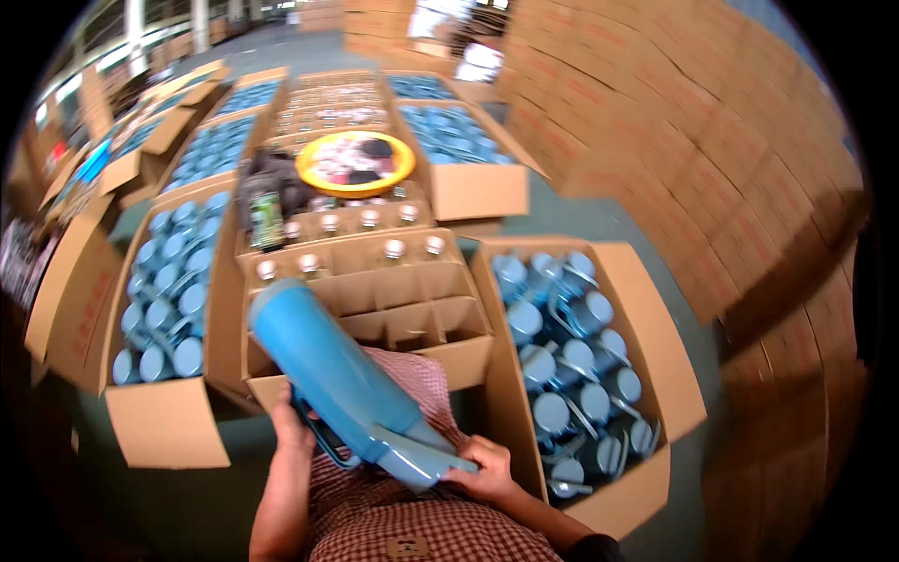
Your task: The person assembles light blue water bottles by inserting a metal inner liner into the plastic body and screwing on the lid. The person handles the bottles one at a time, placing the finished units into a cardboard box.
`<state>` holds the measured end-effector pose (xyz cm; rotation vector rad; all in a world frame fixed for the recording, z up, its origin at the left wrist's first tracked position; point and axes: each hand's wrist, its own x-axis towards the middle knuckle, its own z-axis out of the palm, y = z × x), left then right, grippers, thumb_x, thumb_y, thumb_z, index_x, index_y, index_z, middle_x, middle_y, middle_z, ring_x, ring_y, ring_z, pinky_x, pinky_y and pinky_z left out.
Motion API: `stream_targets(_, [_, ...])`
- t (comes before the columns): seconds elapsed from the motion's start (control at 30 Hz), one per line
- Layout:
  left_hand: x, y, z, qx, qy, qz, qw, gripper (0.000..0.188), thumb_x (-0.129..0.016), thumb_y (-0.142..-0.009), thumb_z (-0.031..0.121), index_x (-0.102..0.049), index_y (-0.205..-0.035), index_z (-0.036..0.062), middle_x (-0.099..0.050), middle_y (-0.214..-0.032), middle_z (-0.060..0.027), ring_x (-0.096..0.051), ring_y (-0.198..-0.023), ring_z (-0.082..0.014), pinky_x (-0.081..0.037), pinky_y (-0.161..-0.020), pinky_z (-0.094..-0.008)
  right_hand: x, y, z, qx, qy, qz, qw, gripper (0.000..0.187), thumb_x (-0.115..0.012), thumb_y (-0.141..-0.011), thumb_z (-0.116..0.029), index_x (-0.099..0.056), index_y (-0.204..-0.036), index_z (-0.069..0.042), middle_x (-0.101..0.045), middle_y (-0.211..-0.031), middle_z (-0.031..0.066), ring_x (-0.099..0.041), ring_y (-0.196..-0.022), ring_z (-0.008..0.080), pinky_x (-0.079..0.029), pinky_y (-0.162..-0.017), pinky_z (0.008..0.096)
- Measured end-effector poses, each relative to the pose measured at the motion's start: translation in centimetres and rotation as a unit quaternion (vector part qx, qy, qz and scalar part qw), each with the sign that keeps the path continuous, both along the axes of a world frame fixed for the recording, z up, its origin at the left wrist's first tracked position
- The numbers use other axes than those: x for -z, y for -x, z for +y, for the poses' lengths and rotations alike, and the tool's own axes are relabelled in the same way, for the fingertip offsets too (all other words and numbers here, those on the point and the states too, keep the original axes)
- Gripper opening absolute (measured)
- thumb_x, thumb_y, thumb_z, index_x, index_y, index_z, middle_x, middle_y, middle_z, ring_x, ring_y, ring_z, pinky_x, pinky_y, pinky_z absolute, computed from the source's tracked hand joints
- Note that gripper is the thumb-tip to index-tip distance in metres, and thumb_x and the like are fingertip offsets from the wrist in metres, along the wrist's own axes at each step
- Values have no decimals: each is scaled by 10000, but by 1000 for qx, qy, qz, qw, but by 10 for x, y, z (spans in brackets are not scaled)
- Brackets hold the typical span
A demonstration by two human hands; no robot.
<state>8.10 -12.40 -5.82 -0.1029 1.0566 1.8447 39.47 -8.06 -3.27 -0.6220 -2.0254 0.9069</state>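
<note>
A long blue thermos jug casing [337, 365] lies slantwise across my lap in both hands, its round end pointing up and to the left. My left hand [292, 421] is closed around the dark blue handle on its near-left side. At the flared lower end, my right hand [482, 468] pinches the spout-like edge. Behind the jug stands a cardboard box with dividers [468, 365]. Its far row holds several glass bottles [393, 251] with pale caps, while the visible nearer compartments hold nothing. The inside of the jug is hidden.
An open carton of blue jugs [552, 370] stands close on my right, and another carton of jugs [164, 290] on my left. A yellow basin [409, 167] of small pieces rests on the boxes ahead. Stacked cartons [655, 140] form a wall at right.
</note>
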Motion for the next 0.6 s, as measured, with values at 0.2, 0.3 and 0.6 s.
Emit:
stream_targets(0.2, [-49,-85,74,111,-2,14,994,274,-434,-971,303,-561,-1002,62,-608,-841,-55,-578,-661,-171,-426,-475,-227,-78,-55,22,310,-35,148,939,232,-790,-681,-101,-578,-699,-9,-583,-651,62,-558,-570,140,-435,-507,269])
stream_targets(0.3, [-62,-102,80,307,-119,118,937,296,-439,-963,245,-574,-1062,1,-643,-997,-131,-654,-917,-232,-498,-513,-254,-121,-96,43,389,19,235,891,165,-723,-729,-54,-564,-741,-14,-575,-656,29,-528,-541,97,-431,-511,225])
stream_targets(0.6, [-39,-139,124,453,-84,116,880,541,-401,-947,462,-478,-1257,26,-575,-1187,-198,-623,-1005,-313,-530,-710,-355,-142,-151,46,460,-74,199,862,175,-718,-740,-4,-545,-766,-15,-567,-673,29,-509,-582,90,-424,-547,221])
